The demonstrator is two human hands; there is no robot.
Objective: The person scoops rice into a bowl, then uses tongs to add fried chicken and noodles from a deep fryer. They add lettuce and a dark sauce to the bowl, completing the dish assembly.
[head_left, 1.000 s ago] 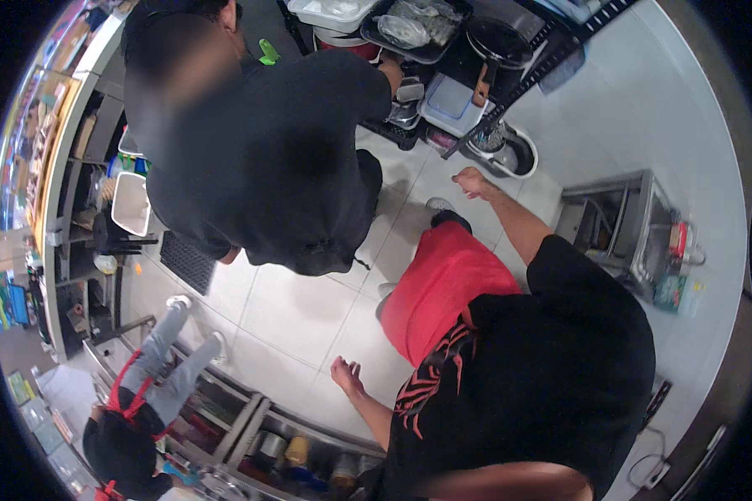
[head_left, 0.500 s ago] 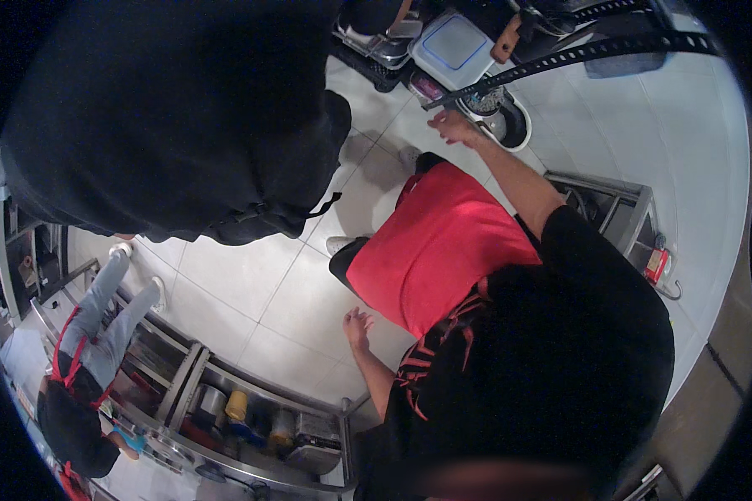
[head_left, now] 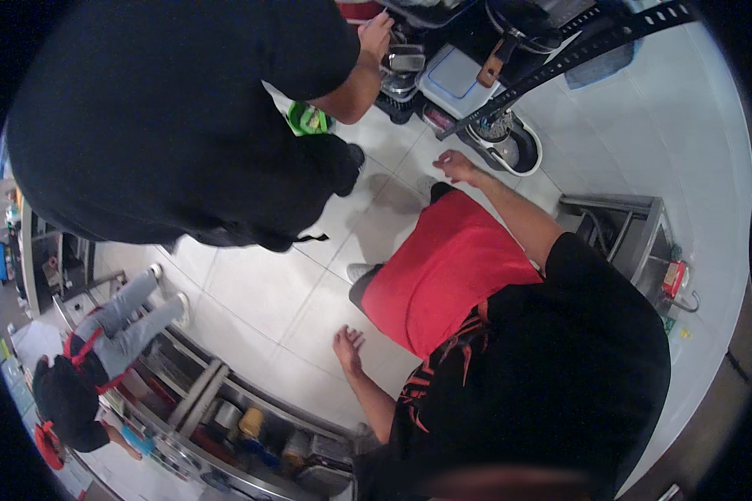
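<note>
When checked against half a second ago, shows co-worker's hand [head_left: 376,35] back in sight among metal tins [head_left: 403,58], plus a green item [head_left: 309,118] by co-worker's leg, kind unclear. Means no new contact for the wearer. See right hand [head_left: 457,167] hanging free with fingers slightly bent, gripping nothing, just beside mop bucket [head_left: 529,156]. See left hand [head_left: 348,346] equally slack with fingers half curled, also gripping nothing, over tiled floor [head_left: 259,292] near red apron [head_left: 455,271]. Find bucket on floor, beside lower end of perforated upright [head_left: 614,35]. Looks apart from right hand; can't judge depth. Note lidded container [head_left: 459,79] and wooden-handled pan [head_left: 518,25] up near upright. Can't tell what co-worker's fingers touch.
</note>
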